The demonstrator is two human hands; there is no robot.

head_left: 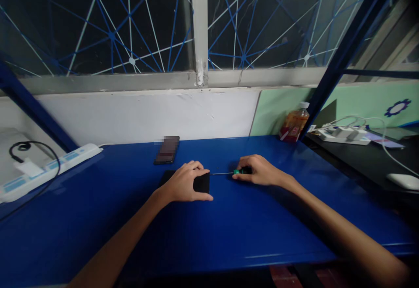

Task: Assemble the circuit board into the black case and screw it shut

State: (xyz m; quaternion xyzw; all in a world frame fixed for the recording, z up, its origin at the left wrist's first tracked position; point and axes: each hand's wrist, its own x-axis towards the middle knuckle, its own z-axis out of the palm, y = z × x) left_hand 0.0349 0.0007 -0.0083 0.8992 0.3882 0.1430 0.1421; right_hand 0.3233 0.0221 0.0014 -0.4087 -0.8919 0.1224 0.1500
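Observation:
On the blue table lies a flat black box-like object point(202, 183), its kind unclear. My left hand point(185, 182) grips it from above, the thumb along its near edge and the fingers across its top and far side. My right hand point(258, 170) is closed around the handle of a screwdriver point(236, 172), which is green and dark. Its thin metal shaft points left, and the tip meets or nearly meets the right edge of the black object. A tiny dark piece point(217, 168), perhaps a screw, lies just beyond the shaft. The left part of the black object is hidden by my hand.
A phone point(166, 150) lies behind my left hand. White power strips stand at the left point(72, 159) and at the right point(343, 135). A drink bottle point(294, 122) stands at the back right, by a blue frame post point(327, 78). The blue table point(229, 231) meets a wall below windows.

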